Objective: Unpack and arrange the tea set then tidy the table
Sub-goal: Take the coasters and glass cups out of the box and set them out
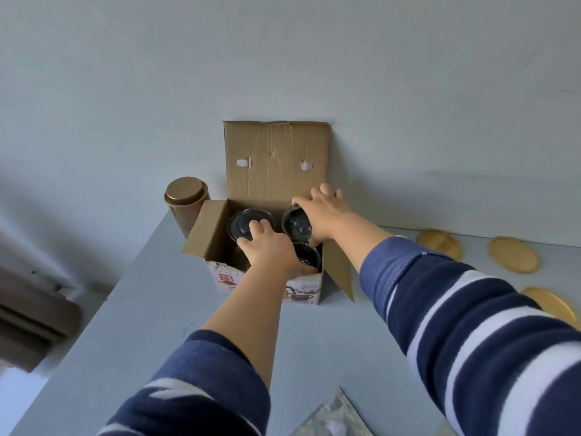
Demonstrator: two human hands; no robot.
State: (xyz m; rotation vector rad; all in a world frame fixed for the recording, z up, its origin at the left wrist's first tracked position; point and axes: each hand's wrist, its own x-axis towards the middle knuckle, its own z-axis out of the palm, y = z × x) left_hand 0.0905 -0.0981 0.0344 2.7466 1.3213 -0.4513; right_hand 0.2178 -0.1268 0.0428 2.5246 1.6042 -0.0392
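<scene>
An open cardboard box (217, 234) stands against the wall at the far side of the table, its lid flap raised. Inside it are dark glass pieces of the tea set. My left hand (272, 250) reaches into the box, fingers on a round glass lid with a knob (243, 223) on the left side. My right hand (327, 212) grips a glass cup (295, 223) at the box's right side, tilted and lifted to the rim. Another glass cup (309, 254) sits just below, partly hidden by my left hand.
A bronze tea tin (185, 202) stands left of the box by the wall. Three round wooden coasters (440, 243) (514, 254) (548, 305) lie on the table to the right. A clear plastic bag (333, 418) lies at the near edge. The table's left edge runs diagonally.
</scene>
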